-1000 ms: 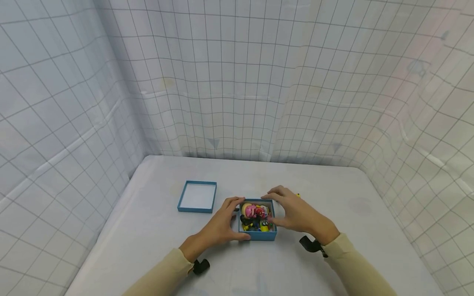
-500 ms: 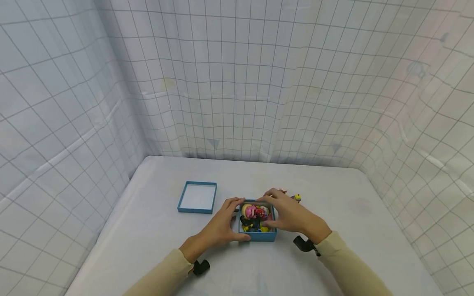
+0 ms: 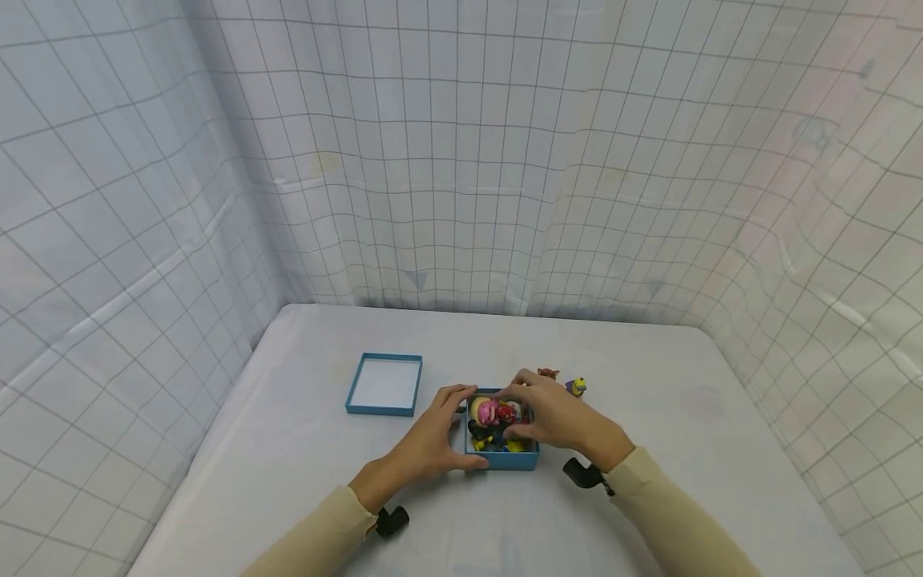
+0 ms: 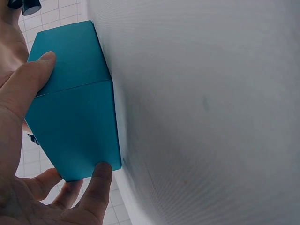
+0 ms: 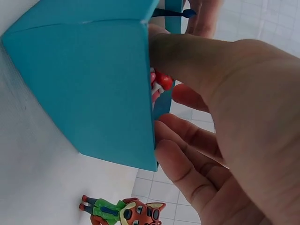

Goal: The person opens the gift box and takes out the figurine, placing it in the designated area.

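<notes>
A small blue box [image 3: 512,461] packed with toy figurines [image 3: 487,412] stands at the middle of the table. My left hand [image 3: 430,442] grips its left part, thumb on the near wall and fingers at the far wall, as the left wrist view shows. Over the box's right half is my right hand [image 3: 566,415], its thumb reaching down inside among the figurines. In the right wrist view, a red figurine [image 5: 164,80] shows beside that thumb, and several fingers touch the box rim. The thumb's tip is hidden. I see nothing pinched in this hand.
Left of the box and farther back lies a blue-edged lid [image 3: 380,410], its white inside facing up. A fox figurine [image 3: 548,373] and a yellow and blue figurine [image 3: 576,387] lie behind my right hand. White gridded curtains [image 3: 461,160] surround the table.
My right hand has moved left and farther over the box, its thumb now deeper over the figurines. The fox and the yellow and blue figurine have come into sight. My left hand stays still.
</notes>
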A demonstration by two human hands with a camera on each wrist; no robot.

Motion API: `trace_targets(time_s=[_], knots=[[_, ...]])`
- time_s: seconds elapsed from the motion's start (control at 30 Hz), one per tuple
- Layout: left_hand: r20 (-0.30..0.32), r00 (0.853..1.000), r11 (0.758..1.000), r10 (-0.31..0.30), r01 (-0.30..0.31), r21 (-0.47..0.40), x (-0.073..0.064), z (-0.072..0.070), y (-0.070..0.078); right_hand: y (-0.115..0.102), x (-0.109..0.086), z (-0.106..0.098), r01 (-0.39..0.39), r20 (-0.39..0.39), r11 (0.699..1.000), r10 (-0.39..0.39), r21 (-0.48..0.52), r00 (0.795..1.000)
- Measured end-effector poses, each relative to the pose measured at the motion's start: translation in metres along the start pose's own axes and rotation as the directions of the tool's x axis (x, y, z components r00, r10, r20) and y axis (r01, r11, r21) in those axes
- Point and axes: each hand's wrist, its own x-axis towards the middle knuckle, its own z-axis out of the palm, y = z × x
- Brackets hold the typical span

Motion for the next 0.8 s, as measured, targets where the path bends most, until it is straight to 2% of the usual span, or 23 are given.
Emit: trace_targets(time_s=[0.2, 0.47, 0.8], knots=[[0.001, 1.0, 1.0, 0.001, -0.001, -0.004, -0.0003, -0.0001, -0.0002, 0.0005, 0.0035, 0.0022, 0.005, -0.004, 1.0, -0.005, -0.002, 1.0], [0.001, 1.0, 1.0, 0.002, -0.002, -0.008, -0.0001, -0.0002, -0.0004, -0.0001, 0.0063, 0.0058, 0.004, -0.011, 0.998, -0.005, -0.058, 1.0], [0.004, 1.0, 1.0, 0.002, -0.002, -0.007, 0.0, -0.0006, 0.0008, -0.0032, 0.0072, 0.0056, 0.009, -0.023, 0.999, -0.01, -0.047, 1.0]])
